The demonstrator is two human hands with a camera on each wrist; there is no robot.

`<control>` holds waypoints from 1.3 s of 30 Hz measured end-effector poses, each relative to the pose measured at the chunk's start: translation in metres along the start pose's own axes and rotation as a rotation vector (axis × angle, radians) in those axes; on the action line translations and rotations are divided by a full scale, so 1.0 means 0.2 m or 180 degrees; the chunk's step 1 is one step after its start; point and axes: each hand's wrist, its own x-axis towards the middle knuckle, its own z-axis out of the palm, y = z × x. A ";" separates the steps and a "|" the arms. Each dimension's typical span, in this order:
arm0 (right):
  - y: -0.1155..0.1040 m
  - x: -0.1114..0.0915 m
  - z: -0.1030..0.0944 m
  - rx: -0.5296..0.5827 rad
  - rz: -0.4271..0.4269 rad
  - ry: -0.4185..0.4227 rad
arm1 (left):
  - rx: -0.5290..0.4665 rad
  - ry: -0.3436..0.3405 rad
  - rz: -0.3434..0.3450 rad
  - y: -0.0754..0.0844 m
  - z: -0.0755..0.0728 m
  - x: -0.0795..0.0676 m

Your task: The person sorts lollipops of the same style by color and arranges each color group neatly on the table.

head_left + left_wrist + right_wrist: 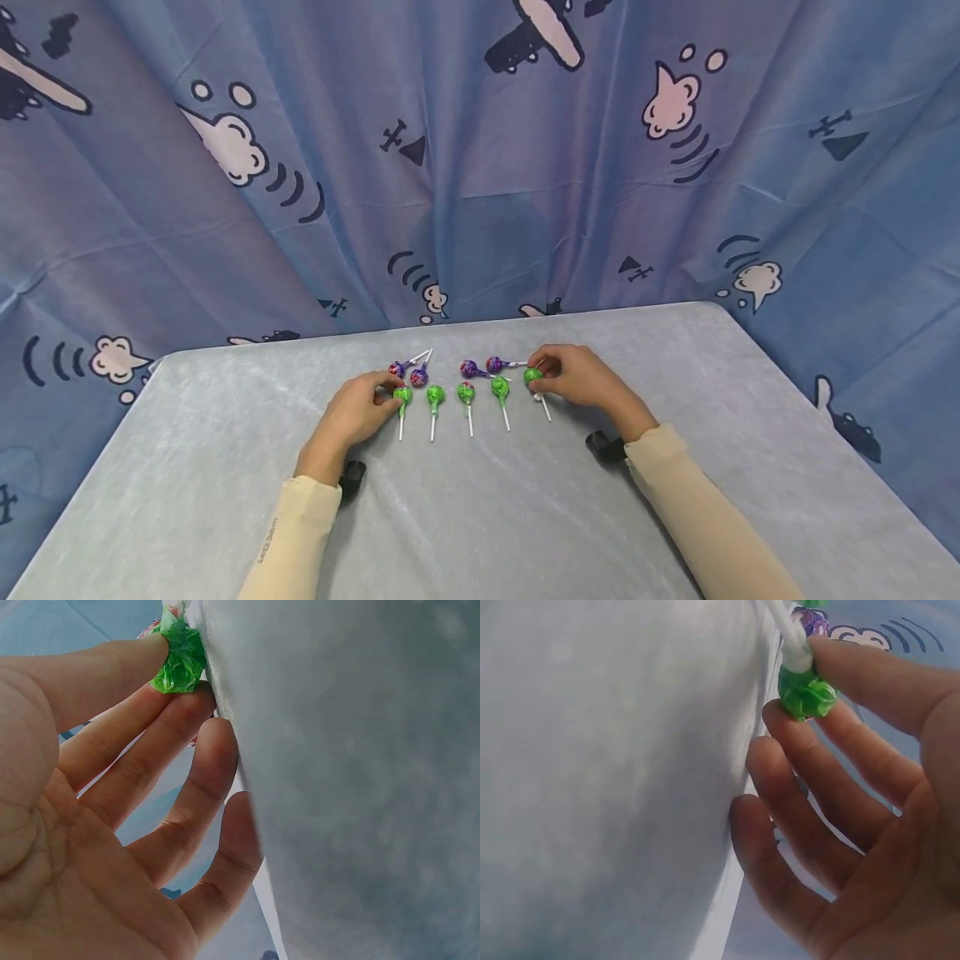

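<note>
The leftmost green lollipop (402, 395) is pinched by the left hand (358, 408), the rightmost green lollipop (532, 375) by the right hand (576, 375), fingers (214, 761) bent, tips barely parted! Between them, three green lollipops (467, 391) are lined up on the tabletop (480, 517), four purple lollipops (419, 378) behind.

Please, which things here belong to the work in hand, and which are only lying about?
Belonging, it seems:
leftmost green lollipop, pinched by the left hand
rightmost green lollipop, pinched by the right hand
three green lollipops between

Probably just lying about:
four purple lollipops behind
</note>
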 end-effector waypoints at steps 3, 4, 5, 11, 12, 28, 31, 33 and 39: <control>-0.01 0.00 0.00 -0.0008 0.0041 0.0009 | 0.0012 0.0006 0.0010 0.00 0.00 0.00; -0.01 0.00 0.00 -0.0009 0.0051 0.0007 | 0.0018 0.0007 0.0013 0.01 -0.01 0.00; -0.01 0.00 0.00 -0.0014 0.0063 0.0002 | 0.0028 0.0012 0.0018 0.01 -0.01 0.00; -0.02 0.01 0.00 -0.0114 0.0139 -0.0027 | 0.0022 0.0003 0.0017 0.01 -0.02 0.01; -0.02 0.01 0.00 -0.0134 0.0143 -0.0025 | 0.0015 -0.0003 0.0009 0.01 -0.02 0.01; -0.01 0.00 -0.01 -0.0022 -0.0008 -0.0167 | 0.0019 -0.0033 0.0008 0.00 -0.01 0.01; 0.00 -0.01 -0.02 0.0005 -0.0029 -0.0216 | 0.0029 -0.0029 0.0022 0.00 -0.01 0.01; 0.01 -0.01 -0.02 -0.0002 -0.0070 -0.0229 | 0.0028 -0.0024 0.0026 0.00 -0.01 0.01; 0.01 -0.01 -0.02 -0.0059 -0.0166 -0.0199 | 0.0016 -0.0021 0.0001 0.00 -0.01 0.00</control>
